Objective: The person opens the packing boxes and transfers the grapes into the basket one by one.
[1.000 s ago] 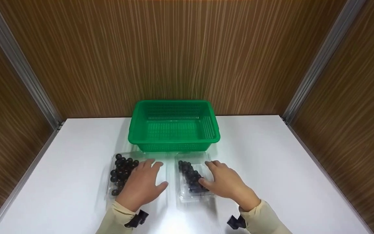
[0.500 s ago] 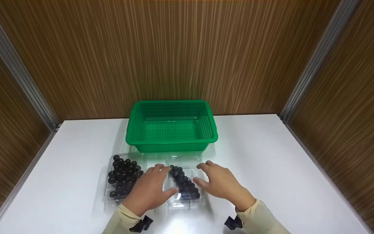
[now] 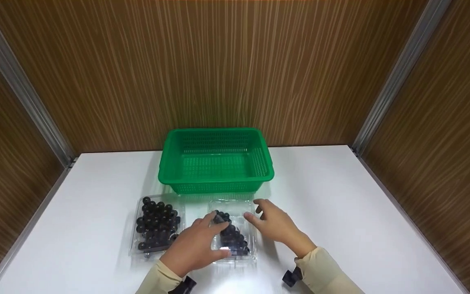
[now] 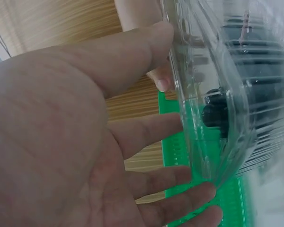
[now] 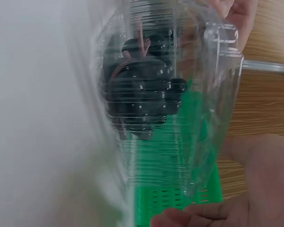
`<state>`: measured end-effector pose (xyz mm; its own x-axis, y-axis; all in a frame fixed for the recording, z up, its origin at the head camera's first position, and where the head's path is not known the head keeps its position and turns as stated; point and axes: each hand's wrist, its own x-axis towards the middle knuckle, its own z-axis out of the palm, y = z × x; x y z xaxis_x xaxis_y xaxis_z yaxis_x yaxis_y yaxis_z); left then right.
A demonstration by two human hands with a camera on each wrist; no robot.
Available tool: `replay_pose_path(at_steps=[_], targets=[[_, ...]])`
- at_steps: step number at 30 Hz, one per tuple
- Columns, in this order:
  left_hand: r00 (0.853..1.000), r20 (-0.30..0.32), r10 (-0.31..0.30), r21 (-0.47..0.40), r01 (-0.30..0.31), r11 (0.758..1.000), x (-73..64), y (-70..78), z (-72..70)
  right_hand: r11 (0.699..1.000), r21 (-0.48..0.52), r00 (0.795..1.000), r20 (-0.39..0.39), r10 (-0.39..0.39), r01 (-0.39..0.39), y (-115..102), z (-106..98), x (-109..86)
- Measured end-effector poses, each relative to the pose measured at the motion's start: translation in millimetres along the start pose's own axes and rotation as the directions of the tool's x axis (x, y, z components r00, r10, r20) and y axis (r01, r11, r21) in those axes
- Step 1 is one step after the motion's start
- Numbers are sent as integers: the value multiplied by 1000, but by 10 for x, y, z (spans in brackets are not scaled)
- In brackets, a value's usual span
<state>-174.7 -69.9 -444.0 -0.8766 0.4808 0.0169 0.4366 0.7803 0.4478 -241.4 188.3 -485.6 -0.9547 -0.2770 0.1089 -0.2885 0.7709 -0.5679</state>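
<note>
A clear plastic box (image 3: 241, 208) holds a bunch of dark grapes (image 3: 231, 234) and sits on the white table. My left hand (image 3: 196, 248) is at its left side, overlapping the box in the head view. In the left wrist view the thumb and fingers (image 4: 146, 130) are extended, their tips right at the box's rim. On the other side, my right hand (image 3: 275, 223) is beside the box's right edge, thumb apart from loosely bent fingers. The right wrist view shows the grapes (image 5: 142, 90) through the ribbed wall.
To the left is a second clear box (image 3: 135, 245), also with dark grapes (image 3: 155, 222). Behind both boxes stands a green perforated basket (image 3: 215, 179) with nothing in it. Wood-grain panels (image 3: 218, 61) enclose the white table (image 3: 320, 179) at the back and sides.
My left hand has moved right, from over the left box to the right box. The right box has shifted slightly left and nearer. My right hand has drawn back from over the grapes.
</note>
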Motion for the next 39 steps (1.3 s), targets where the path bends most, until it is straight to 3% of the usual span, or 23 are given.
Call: replay_pose_path(at_steps=[8, 20, 28, 39], targets=[[1000, 19, -1, 8, 0, 1000, -22, 16, -7, 995, 99, 999, 47, 8, -13, 46, 34, 17], [1000, 27, -12, -2, 12, 1000, -25, -3, -5, 998, 62, 1000, 12, -13, 12, 14, 28, 14], [999, 43, -17, 12, 16, 1000, 2, -18, 7, 990, 139, 1000, 30, 7, -11, 7, 77, 23], [999, 33, -9, 21, 8, 1000, -8, -5, 11, 999, 46, 1000, -12, -8, 9, -26, 81, -7]])
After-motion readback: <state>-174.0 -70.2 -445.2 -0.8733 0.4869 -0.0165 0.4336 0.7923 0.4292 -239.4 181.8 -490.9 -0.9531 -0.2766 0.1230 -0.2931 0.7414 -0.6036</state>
